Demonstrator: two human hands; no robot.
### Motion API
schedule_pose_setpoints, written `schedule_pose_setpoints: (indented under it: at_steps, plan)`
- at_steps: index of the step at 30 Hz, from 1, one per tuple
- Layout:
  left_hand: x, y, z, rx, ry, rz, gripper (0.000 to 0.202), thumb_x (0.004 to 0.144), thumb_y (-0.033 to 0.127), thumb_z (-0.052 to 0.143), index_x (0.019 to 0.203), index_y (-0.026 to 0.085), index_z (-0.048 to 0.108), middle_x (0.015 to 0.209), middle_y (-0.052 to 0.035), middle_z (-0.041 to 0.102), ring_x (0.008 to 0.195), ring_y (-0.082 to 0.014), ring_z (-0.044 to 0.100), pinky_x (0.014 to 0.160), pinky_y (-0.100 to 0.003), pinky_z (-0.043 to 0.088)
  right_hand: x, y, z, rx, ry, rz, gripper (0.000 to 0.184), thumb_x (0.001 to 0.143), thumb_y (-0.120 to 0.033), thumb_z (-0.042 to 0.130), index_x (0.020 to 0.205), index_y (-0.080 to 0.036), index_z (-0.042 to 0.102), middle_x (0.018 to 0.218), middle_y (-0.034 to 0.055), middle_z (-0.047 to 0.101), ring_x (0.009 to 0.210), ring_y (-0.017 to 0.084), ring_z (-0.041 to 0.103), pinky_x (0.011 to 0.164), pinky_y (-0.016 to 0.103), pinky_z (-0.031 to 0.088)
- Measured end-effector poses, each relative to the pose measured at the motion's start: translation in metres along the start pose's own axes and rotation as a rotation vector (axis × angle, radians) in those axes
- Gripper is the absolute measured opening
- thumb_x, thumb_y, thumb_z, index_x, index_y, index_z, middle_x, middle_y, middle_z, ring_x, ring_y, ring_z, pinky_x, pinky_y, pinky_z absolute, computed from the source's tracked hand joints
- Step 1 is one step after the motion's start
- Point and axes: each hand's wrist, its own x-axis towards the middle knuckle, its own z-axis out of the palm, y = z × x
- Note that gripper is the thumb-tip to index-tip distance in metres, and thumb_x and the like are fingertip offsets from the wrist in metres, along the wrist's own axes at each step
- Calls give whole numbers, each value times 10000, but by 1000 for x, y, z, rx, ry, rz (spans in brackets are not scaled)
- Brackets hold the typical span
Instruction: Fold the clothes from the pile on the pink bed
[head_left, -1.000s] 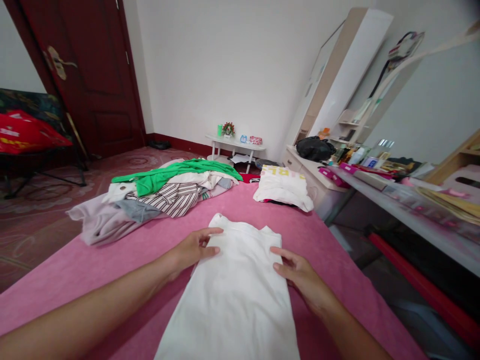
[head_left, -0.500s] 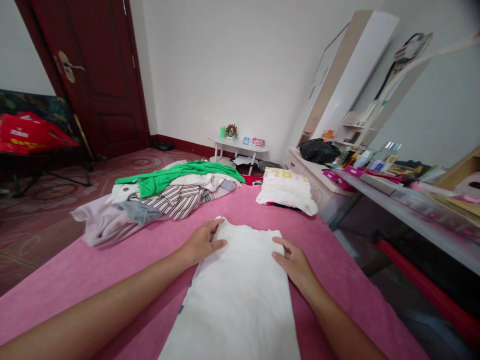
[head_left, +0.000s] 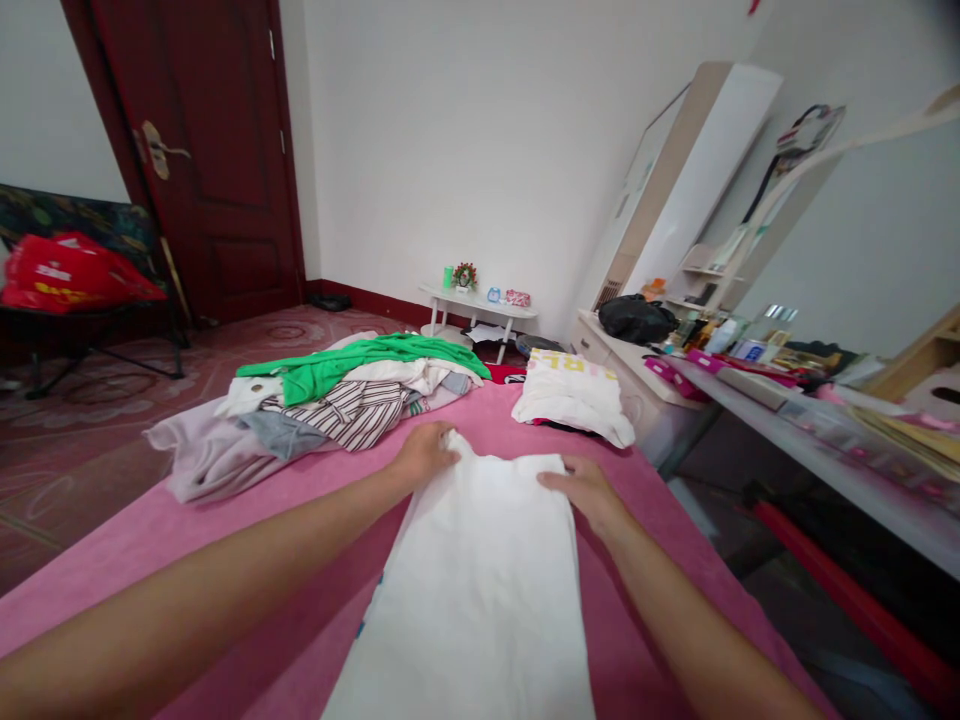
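A white garment, folded to a long narrow shape, stretches from the bottom edge of the view up the pink bedspread. Its exact kind does not show. My left hand pinches the far left corner, thumb on top. At the far right corner my right hand grips the cloth between thumb and fingers. The far edge between my hands sags a little and looks slightly raised. Small blue marks show along the garment's left side.
Beyond my left hand lies a loose heap of clothes with a green garment and a striped one. Folded white clothing is stacked at the far right of the bed. A cluttered dressing table stands along the right side.
Both hands have closed on the far corners of the white garment. That end has lifted slightly, and its far edge is now drawn between the hands. The camera view has tilted up a little.
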Motion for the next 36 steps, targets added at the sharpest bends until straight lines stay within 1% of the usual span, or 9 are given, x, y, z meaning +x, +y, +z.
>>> schedule_pose_setpoints:
  at_steps: [5, 9, 13, 16, 19, 24, 27, 31, 36]
  plan:
    - [41, 71, -76, -411, 475, 505, 504, 773, 221, 620, 1251, 162, 470, 1130, -57, 623, 949, -175, 607, 827, -285, 467, 25, -96, -36, 28, 520, -451, 373, 669, -380, 675, 984, -183, 639, 885, 22, 669, 725, 169, 607, 629, 276, 479]
    - [41, 100, -109, -386, 523, 638, 436, 785, 272, 626, 1185, 129, 528, 1053, -57, 640, 934, -181, 607, 843, -321, 457, 23, -110, -53, -77, 618, -638, 331, 684, -314, 673, 990, -193, 634, 959, 30, 645, 842, 178, 597, 713, 279, 466]
    - [-8, 61, -78, -187, 312, 557, 213, 766, 210, 601, 964, 161, 664, 1001, -53, 675, 960, -209, 598, 899, -348, 439, -10, -46, -45, -269, 285, -468, 276, 646, -148, 571, 902, -197, 662, 914, 30, 666, 847, 198, 600, 709, 281, 451]
    - [-52, 14, -43, -100, -211, 486, 235, 731, 130, 537, 879, 198, 706, 933, -60, 700, 925, -209, 613, 900, -334, 442, -34, 11, -40, -338, -270, -296, 383, 544, -63, 448, 794, -210, 697, 837, 15, 690, 791, 196, 612, 703, 278, 447]
    - [-76, -12, -27, -93, -452, 494, 367, 641, 40, 482, 869, 203, 719, 975, -59, 698, 947, -205, 612, 893, -304, 440, -38, 31, -43, -336, -463, -141, 369, 536, -75, 424, 727, -203, 714, 753, 18, 700, 715, 201, 615, 678, 289, 449]
    - [-48, 8, -27, -116, -387, 314, 361, 643, 48, 414, 801, 164, 717, 789, -25, 715, 715, -163, 638, 713, -259, 490, -3, -10, -25, -310, -255, -155, 212, 677, -202, 531, 771, -208, 721, 786, 48, 713, 739, 228, 626, 707, 326, 470]
    - [-22, 28, -7, -65, -170, 325, 370, 751, 123, 424, 1015, 143, 682, 1034, -65, 693, 942, -188, 623, 870, -292, 462, 14, -23, 9, -385, -210, -279, 309, 767, -246, 511, 1013, -192, 691, 1056, 78, 688, 975, 235, 612, 893, 342, 434]
    - [-15, 21, 40, 216, -152, 333, 574, 865, 421, 435, 1366, 142, 417, 1453, -135, 354, 1330, -281, 324, 1085, -446, 250, 15, 6, 51, -644, -195, -262, 501, 870, -328, 437, 1357, -210, 438, 1464, 72, 352, 1343, 237, 302, 1097, 417, 208]
    - [-22, -2, 65, 380, -210, 321, 610, 896, 578, 280, 1411, 257, 338, 1526, -85, 185, 1400, -300, 133, 1102, -537, 107, 8, 47, 65, -846, -241, -148, 532, 916, -474, 323, 1421, -306, 303, 1530, 23, 184, 1404, 267, 110, 1085, 563, 105]
